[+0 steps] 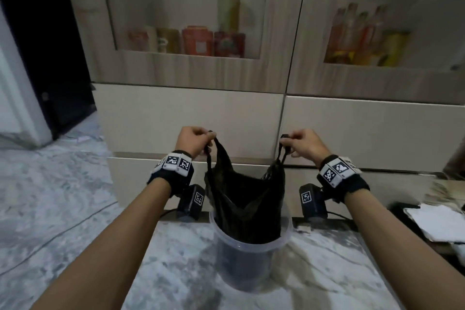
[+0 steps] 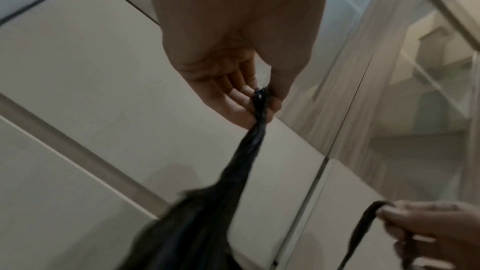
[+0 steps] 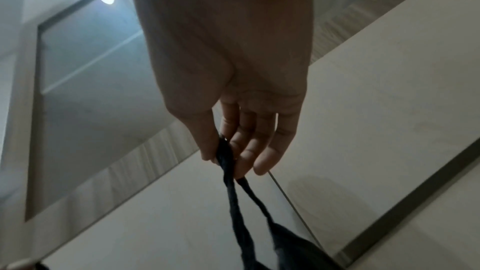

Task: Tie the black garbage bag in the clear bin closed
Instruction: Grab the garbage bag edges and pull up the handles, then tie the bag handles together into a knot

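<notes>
Left hand: the left hand (image 1: 195, 137) is raised above and left of the bin; its fingers (image 2: 235, 98) are curled and, with the thumb, pinch the bunched left handle loop (image 1: 210, 151) of the bag.
Left handle: in the left wrist view the loop (image 2: 259, 110) is seen gathered into a tight twisted strand where it is gripped.
Black garbage bag: the black garbage bag (image 1: 245, 199) is held stretched upward between both hands, its mouth open; its lower part is seated inside the clear bin (image 1: 251, 267), which stands on the marble surface (image 1: 75, 209) in front of the cabinet (image 1: 191, 113).
Right handle: the right handle loop (image 1: 283, 152) is drawn up as two thin strands (image 3: 240, 198) that meet at the fingers.
Right hand: the right hand (image 1: 303, 143) is held level with the left, well apart from it; the loop is pinched between thumb and fingers (image 3: 249, 147), the outer fingers lying straighter.
Handling: the film is judged thin, soft and light, probably slippery and easily torn if pulled sharply; what is inside it cannot be made out.
Where to hold: the handles are best kept gripped near their tops, leaving enough slack length for them to be crossed over the mouth and knotted.
</notes>
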Demonstrator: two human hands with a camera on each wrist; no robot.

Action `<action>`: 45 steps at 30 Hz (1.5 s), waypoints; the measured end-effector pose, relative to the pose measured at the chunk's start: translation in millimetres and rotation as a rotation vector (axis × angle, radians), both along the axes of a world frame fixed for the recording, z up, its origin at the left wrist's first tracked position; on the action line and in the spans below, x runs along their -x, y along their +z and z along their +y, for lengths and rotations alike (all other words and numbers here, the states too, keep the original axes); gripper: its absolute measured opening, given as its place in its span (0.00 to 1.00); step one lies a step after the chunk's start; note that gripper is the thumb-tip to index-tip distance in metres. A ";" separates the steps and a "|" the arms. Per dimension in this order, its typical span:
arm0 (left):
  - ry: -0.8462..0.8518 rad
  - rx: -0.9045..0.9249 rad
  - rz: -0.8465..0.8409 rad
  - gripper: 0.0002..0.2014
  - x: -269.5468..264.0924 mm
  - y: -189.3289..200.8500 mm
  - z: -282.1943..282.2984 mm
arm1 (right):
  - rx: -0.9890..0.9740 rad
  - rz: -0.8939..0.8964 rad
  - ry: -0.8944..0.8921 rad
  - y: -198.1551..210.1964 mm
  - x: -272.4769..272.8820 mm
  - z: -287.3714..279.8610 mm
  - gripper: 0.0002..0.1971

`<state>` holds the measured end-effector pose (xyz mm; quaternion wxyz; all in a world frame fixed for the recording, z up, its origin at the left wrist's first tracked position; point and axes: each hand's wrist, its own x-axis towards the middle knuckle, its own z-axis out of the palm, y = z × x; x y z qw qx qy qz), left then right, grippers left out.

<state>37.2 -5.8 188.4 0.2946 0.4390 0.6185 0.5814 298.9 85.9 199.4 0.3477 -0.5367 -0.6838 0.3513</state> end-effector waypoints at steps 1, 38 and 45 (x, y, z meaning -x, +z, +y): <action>0.000 -0.030 -0.005 0.11 -3.5 4.1 -0.5 | -0.005 0.001 0.002 5.5 0.3 -1.2 0.11; 0.044 -0.052 0.518 0.09 -71.2 12.3 18.5 | -0.315 -0.390 0.132 17.1 20.4 -30.9 0.11; -0.120 0.000 0.137 0.10 -69.1 16.4 11.3 | 0.088 -0.048 0.221 18.3 30.8 -32.7 0.06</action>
